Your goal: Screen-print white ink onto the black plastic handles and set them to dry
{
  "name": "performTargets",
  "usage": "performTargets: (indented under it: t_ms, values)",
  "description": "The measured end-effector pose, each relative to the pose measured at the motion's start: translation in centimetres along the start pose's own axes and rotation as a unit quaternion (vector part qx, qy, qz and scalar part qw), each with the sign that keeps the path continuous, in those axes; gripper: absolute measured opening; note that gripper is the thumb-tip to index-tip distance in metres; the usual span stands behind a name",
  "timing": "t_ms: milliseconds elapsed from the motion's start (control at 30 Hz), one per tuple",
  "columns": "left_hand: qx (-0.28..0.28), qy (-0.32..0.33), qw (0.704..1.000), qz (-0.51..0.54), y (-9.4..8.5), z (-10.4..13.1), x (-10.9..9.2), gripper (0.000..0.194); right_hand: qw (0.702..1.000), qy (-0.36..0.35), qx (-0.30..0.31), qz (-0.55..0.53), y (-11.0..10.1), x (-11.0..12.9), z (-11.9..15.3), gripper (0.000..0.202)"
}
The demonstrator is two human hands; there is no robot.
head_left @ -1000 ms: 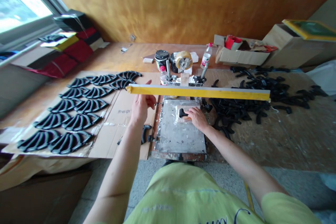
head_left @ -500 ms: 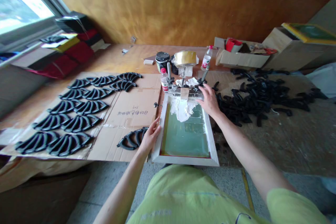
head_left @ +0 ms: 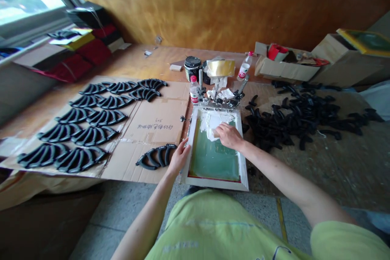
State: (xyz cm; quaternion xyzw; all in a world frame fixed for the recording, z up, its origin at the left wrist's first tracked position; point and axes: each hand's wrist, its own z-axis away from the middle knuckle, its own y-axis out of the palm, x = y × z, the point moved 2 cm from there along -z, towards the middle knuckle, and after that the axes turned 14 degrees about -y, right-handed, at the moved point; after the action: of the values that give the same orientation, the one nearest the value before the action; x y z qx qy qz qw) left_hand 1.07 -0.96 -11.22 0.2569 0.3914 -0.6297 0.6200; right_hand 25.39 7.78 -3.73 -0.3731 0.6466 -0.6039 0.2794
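A screen-printing frame with green mesh lies in front of me, smeared with white paste on its upper part. My right hand is closed around a small tan squeegee and presses it into the paste; my fingers hide most of it. At the left rail of the frame, my left hand grips the edge with thumb and fingers. Beside that hand, a row of joined black curved pieces lies on the cardboard. A metal hinge clamp holds the far end of the frame.
Fanned black curved pieces lie in rows on cardboard at left. A loose heap of black pieces covers the right side. Behind the clamp stand a paint tub, tape roll and two bottles, one red-capped bottle farther right.
My right hand has moved from the frame's upper right corner onto the mesh and taken hold of the squeegee, drawing it slightly nearer. My left hand has closed on the left rail.
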Motion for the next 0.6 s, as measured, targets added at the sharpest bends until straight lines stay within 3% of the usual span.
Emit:
performTargets:
  t_ms: [133,300,500,600]
  values:
    - [-0.022,0.007,1.0,0.004,0.0,0.3,-0.3,0.059,0.994,-0.099,0.006,-0.053,-1.0,-0.3,0.6,0.016]
    - [-0.009,0.007,1.0,0.008,-0.1,0.6,-0.6,0.063,0.998,-0.01,-0.052,-0.042,-1.0,-1.5,-0.4,0.014]
    - [0.019,-0.017,0.999,0.023,-0.1,0.9,-1.0,0.068,0.992,-0.079,-0.075,-0.058,0.2,-0.1,1.0,0.019]
    - [0.035,-0.024,0.998,0.049,-0.2,1.8,-2.0,0.071,0.992,-0.014,-0.099,-0.08,-1.1,-2.0,-1.0,0.022]
